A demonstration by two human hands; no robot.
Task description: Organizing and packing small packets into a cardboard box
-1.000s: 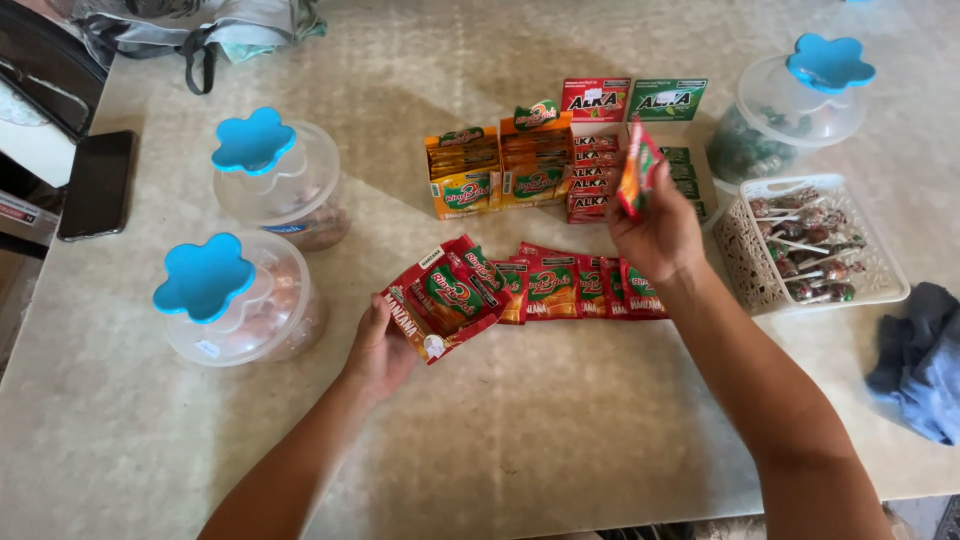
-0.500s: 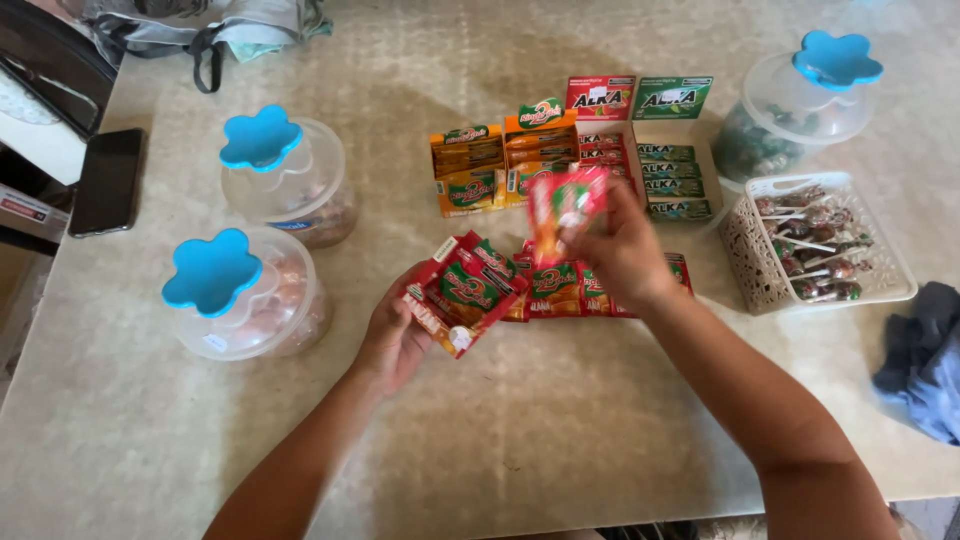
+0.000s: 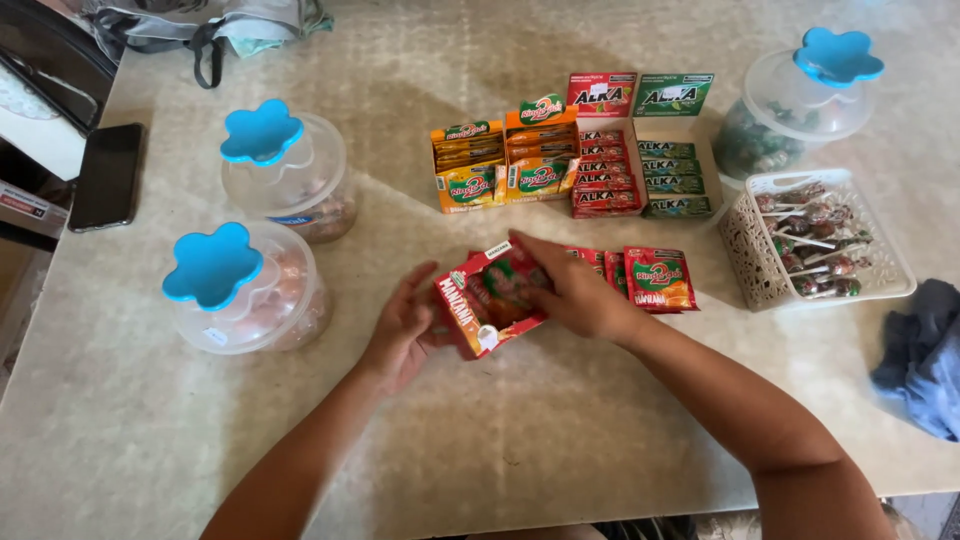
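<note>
A small red open carton (image 3: 480, 305) lies tilted on the pale table (image 3: 520, 440). My left hand (image 3: 402, 328) grips its left end. My right hand (image 3: 572, 290) rests over its right side, holding red sachets (image 3: 508, 285) down inside it. A short row of red sachets (image 3: 655, 279) lies flat just right of my right hand, partly hidden by it.
Orange display boxes (image 3: 500, 165) and red and green boxes (image 3: 640, 150) stand behind. Two clear jars with blue flower lids (image 3: 235, 285) (image 3: 285, 170) sit left, a third (image 3: 800, 95) at back right. A white basket of lollipops (image 3: 815, 240), a blue cloth (image 3: 925, 355) and a phone (image 3: 105, 175) lie around.
My right hand came down from the display boxes with a sachet and now presses it into the red carton. My left hand has kept hold of the carton.
</note>
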